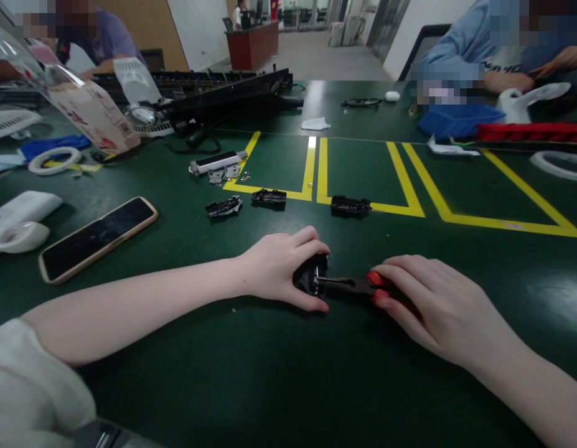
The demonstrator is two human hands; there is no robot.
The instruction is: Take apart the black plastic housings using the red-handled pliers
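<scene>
My left hand [288, 267] is closed around a small black plastic part [307, 278], thumb on the near side and fingers on the far side, pressing it to the green table. My right hand [432, 298] grips long-nose pliers [353, 284] by their red handles. The plier tips point left and meet a small shiny metal piece [317, 281] on the black part; whether they clamp it I cannot tell. Beyond my hands lie three similar black parts: one on the left [223, 206], a middle one [269, 197] and one on the right [351, 205].
A phone [99, 238] lies at left, near a white device [24, 214]. Behind the parts are yellow tape outlines [376, 208], a white-and-metal piece [217, 163] and small metal bits. A large black frame [232, 93], a bottle [89, 112] and a blue tray [459, 119] stand farther back. Two people sit opposite.
</scene>
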